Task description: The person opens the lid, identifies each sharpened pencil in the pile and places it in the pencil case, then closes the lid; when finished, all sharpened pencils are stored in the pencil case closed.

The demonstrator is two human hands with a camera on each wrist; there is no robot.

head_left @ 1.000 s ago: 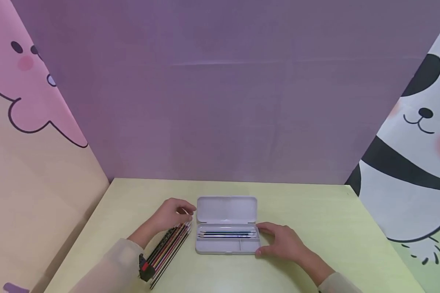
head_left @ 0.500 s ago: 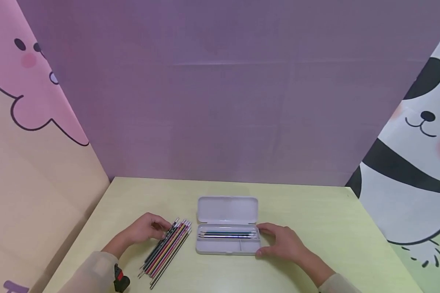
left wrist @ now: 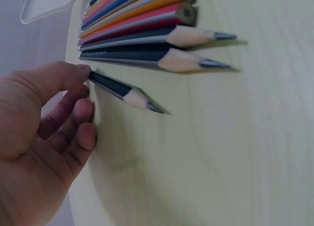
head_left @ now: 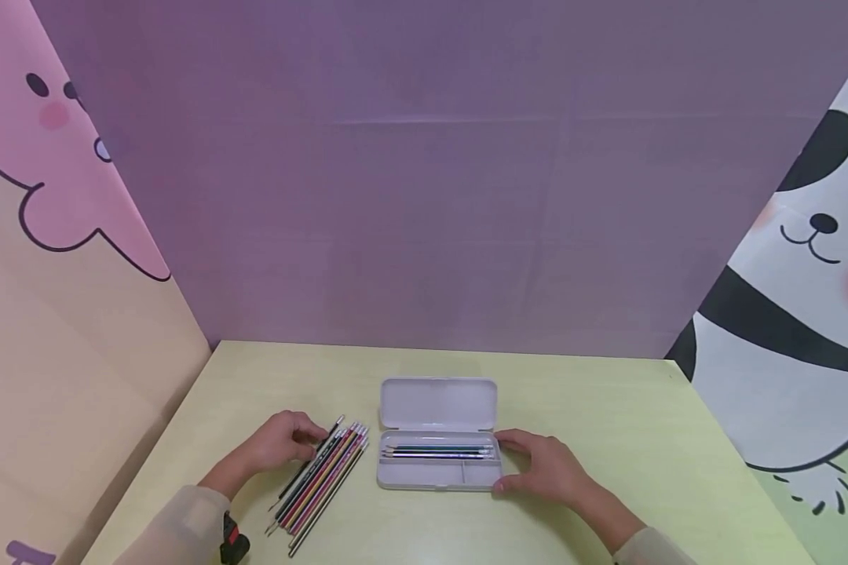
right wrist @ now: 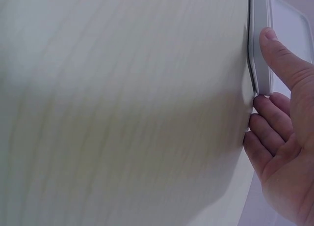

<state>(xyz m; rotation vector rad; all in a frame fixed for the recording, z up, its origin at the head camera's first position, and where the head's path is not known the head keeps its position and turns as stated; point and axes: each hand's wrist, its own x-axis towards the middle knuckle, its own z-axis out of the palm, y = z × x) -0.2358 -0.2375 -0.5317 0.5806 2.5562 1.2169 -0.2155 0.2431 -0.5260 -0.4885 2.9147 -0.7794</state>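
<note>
My left hand (head_left: 283, 441) pinches a dark pencil (left wrist: 117, 87) between thumb and fingers. The point of that pencil sticks out beyond the thumb, low over the table or on it, slightly apart from the others. Beside it lies a row of pencils (head_left: 325, 482) in black, red, yellow and other colours. An open white pencil case (head_left: 420, 475) stands to the right of the row, its lid (head_left: 438, 402) tipped back. Several pencils (head_left: 438, 452) lie in its rear compartment. My right hand (head_left: 547, 468) grips the case's right end, thumb at the front corner.
The pale wood-grain table (head_left: 593, 400) carries all of this. A purple panel (head_left: 438, 196) rises behind its far edge. Walls with a pink cartoon figure (head_left: 78, 157) and a panda (head_left: 805, 298) flank it on the left and right.
My left hand has moved left and nearer from the pencils' far ends to the row's left side. One dark pencil has since shifted away from the row. My right hand stays on the case.
</note>
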